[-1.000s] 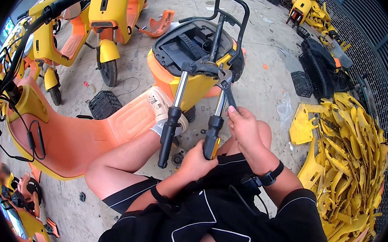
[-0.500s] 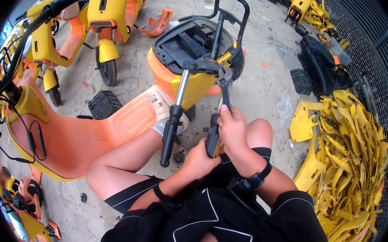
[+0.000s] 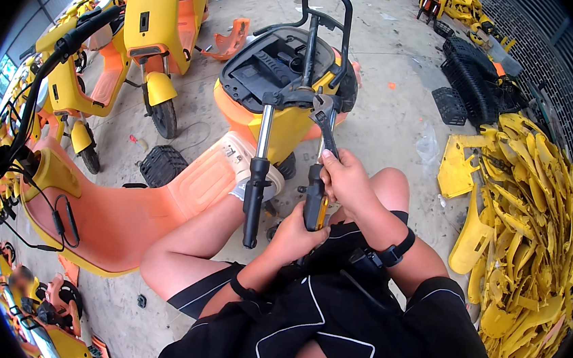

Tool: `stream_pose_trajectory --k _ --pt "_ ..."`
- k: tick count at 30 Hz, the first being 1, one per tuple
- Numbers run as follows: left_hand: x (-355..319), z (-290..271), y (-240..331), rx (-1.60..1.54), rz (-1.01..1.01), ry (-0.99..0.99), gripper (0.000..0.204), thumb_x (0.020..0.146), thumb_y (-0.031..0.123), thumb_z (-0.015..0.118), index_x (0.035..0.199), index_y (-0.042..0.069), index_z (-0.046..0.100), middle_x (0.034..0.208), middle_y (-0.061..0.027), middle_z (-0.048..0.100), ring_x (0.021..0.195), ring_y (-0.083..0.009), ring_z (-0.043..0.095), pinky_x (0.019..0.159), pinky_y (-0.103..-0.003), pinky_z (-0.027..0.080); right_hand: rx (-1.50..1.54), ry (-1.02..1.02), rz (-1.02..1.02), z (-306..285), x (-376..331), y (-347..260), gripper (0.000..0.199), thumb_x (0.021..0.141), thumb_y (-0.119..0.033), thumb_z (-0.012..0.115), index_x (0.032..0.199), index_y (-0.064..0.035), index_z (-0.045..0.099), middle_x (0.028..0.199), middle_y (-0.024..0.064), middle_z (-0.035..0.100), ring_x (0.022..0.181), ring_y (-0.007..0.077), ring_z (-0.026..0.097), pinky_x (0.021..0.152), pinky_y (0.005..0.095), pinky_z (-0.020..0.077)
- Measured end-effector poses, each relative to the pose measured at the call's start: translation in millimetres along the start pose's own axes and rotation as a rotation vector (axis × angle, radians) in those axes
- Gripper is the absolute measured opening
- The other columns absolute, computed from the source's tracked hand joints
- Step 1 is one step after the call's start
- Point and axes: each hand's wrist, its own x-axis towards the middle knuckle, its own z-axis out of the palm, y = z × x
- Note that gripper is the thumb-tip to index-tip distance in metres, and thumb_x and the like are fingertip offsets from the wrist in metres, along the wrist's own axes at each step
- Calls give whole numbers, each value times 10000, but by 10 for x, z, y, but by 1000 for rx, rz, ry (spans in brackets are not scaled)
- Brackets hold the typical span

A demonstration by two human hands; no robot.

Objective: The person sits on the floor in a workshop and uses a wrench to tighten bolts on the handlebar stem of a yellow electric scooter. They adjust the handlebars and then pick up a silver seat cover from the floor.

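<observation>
At the upper right of the fork point(image 3: 257, 176), the wrench point(image 3: 324, 119), likely stiff, weighty and perhaps slippery, is best held low on its handle, where the right hand point(image 3: 348, 179) pinches it, while the left hand's point(image 3: 295, 234) fingers curl around the fork's lower right end.

You are using two hands, one left hand point(image 3: 293, 235) and one right hand point(image 3: 350, 181), and wearing two wristbands point(image 3: 397, 249). You are holding one adjustable wrench point(image 3: 324, 122). One fork point(image 3: 257, 183) is showing two legs. Two foremost yellow scooters point(image 3: 142, 20) are standing upper left; one orange panel point(image 3: 228, 43) and one large yellow pile point(image 3: 535, 221) are lying nearby.
</observation>
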Motion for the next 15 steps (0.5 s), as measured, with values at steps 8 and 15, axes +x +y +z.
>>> stream_pose_trajectory --k 8,15 --pt "59 -14 -183 -82 -4 -97 856 813 321 838 1444 -68 410 1195 -238 669 1114 -296 677 972 -388 516 67 -118 16 -404 -15 -447 265 1067 -277 529 1041 -17 571 670 -16 499 438 80 384 408 248 311" --pt "-33 -345 -77 9 109 -121 804 921 381 770 1458 -89 401 1125 -202 675 1043 -269 671 924 -363 528 178 -183 4 -753 -20 -674 273 1056 -264 550 1022 5 582 618 -6 483 401 62 361 384 227 277"
